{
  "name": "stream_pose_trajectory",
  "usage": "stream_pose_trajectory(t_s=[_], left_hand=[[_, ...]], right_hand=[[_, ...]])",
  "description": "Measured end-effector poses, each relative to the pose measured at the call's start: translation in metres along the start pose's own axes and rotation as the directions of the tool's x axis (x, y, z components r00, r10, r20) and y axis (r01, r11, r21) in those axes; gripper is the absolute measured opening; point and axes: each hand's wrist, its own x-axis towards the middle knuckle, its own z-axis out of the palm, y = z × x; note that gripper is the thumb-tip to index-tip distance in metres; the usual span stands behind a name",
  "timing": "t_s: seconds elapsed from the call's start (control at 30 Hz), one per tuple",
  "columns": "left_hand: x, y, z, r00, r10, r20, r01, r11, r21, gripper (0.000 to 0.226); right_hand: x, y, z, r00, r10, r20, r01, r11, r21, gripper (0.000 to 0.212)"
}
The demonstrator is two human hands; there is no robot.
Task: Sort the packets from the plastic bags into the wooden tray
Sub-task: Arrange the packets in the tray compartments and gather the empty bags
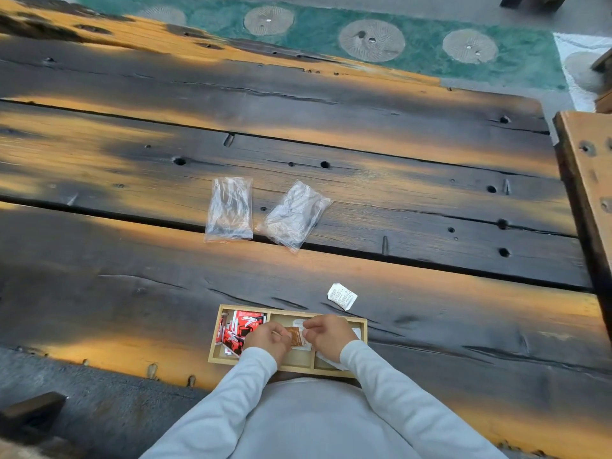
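Observation:
A wooden tray (288,312) with three compartments lies at the table's near edge. Its left compartment holds several red packets (243,323). Both hands hover over the middle compartment, where brown packets (295,336) lie. My left hand (267,339) has its fingers curled at the brown packets' left edge. My right hand (328,332) pinches at their right edge, over white packets (326,359) in the right compartment. One white packet (342,295) lies on the table just beyond the tray. Two clear plastic bags (229,209) (294,215) lie flat farther out.
The table (132,293) is of dark, charred planks with gaps and holes. A wooden bench (589,180) stands at the right edge. A green patterned rug (364,38) lies on the floor beyond the table.

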Motion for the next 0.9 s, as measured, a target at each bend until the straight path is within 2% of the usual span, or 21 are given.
stream_pose_trajectory(t_s=[0.17, 0.27, 0.33, 0.4, 0.57, 0.7, 0.8, 0.9], left_hand=[[0.009, 0.020, 0.003, 0.997, 0.076, -0.012, -0.076, 0.996, -0.035, 0.016], [0.014, 0.043, 0.003, 0.989, 0.148, -0.015, -0.149, 0.987, -0.060, 0.009], [0.019, 0.057, 0.005, 0.984, 0.177, 0.003, -0.176, 0.981, -0.080, 0.004], [0.027, 0.069, 0.009, 0.982, 0.184, 0.044, -0.180, 0.980, -0.084, 0.015], [0.044, 0.095, 0.025, 0.976, 0.151, 0.154, -0.139, 0.986, -0.091, 0.044], [0.056, 0.106, 0.039, 0.959, 0.147, 0.241, -0.141, 0.989, -0.041, 0.059], [0.067, 0.106, 0.051, 0.951, 0.111, 0.288, -0.116, 0.993, 0.002, 0.064], [0.075, 0.106, 0.058, 0.952, 0.075, 0.295, -0.096, 0.994, 0.055, 0.063]], right_hand=[[0.001, 0.005, -0.013, 0.992, -0.009, -0.128, 0.021, 0.996, 0.089, 0.024], [0.003, 0.009, -0.024, 0.971, 0.083, -0.223, -0.019, 0.961, 0.276, 0.016], [0.004, 0.012, -0.031, 0.953, 0.159, -0.256, -0.030, 0.895, 0.444, 0.013], [0.006, 0.014, -0.040, 0.937, 0.223, -0.270, -0.041, 0.836, 0.547, 0.017], [0.010, 0.022, -0.056, 0.917, 0.327, -0.229, -0.128, 0.783, 0.609, 0.034], [0.011, 0.026, -0.066, 0.913, 0.375, -0.164, -0.183, 0.733, 0.655, 0.016], [0.016, 0.030, -0.073, 0.895, 0.419, -0.154, -0.211, 0.701, 0.681, 0.026], [0.022, 0.034, -0.078, 0.883, 0.451, -0.127, -0.246, 0.678, 0.692, 0.021]])
